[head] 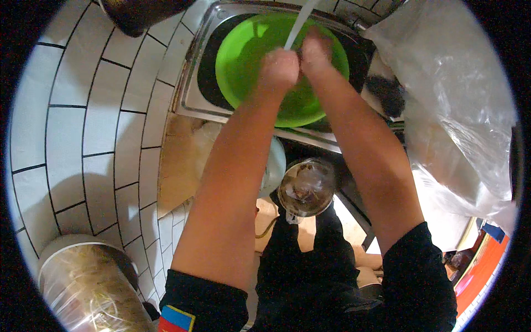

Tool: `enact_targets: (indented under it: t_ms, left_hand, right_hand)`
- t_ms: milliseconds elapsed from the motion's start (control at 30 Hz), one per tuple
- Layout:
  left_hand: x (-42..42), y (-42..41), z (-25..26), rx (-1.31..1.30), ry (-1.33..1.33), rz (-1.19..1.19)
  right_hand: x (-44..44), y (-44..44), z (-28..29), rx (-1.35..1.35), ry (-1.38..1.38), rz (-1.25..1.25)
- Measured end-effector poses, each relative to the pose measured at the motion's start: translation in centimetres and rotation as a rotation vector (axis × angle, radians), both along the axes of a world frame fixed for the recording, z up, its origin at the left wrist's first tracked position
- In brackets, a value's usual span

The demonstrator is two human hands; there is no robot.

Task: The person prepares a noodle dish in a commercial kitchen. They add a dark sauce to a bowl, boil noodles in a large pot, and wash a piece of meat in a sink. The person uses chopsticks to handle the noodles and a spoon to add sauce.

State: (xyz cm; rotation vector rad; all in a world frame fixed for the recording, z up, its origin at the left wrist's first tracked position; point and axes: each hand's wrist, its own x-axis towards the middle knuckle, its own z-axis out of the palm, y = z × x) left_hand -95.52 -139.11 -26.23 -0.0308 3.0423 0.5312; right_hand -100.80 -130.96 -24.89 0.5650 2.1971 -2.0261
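Observation:
My left hand (281, 68) is over a green plastic basin (238, 79), its fingers curled and blurred by motion. Right beside it, my right hand (316, 49) is also above the basin, and it is blurred too. A stream of water (298, 27) falls from above onto the hands. The basin sits in a stainless steel sink (186, 97). Whether either hand holds something small cannot be made out.
A large clear plastic bag (464, 95) bulges at the right. Below the sink stands a round container with clear plastic in it (307, 189). White wall tiles (66, 128) line the left, with a plastic-wrapped bin (95, 286) at lower left.

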Motion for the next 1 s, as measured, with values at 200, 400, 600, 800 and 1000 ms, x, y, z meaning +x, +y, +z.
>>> enact_targets:
  t_ms: [200,400,600,800,1000]
  left_hand:
    - [-2.5,2.0,2.4,0.4,-0.074,0.509]
    - [-2.9,0.4,1.0,0.038,-0.125,-0.032]
    - [-1.7,-1.5,2.3,1.066,-0.562,0.167]
    - [2.2,-3.6,3.1,1.266,-0.762,0.265]
    - [2.4,-4.0,0.0,1.119,-0.71,0.259]
  right_hand:
    - [-0.1,2.0,1.7,-0.649,-0.02,-0.178]
    - [-0.9,2.4,-2.4,-0.813,-0.043,-0.097]
    - [-0.6,2.2,-5.4,-1.025,-0.178,0.238]
    - [0.7,-1.0,-4.9,-0.91,-0.08,0.508]
    - [-0.7,-3.3,-4.6,-0.022,-0.014,0.366]
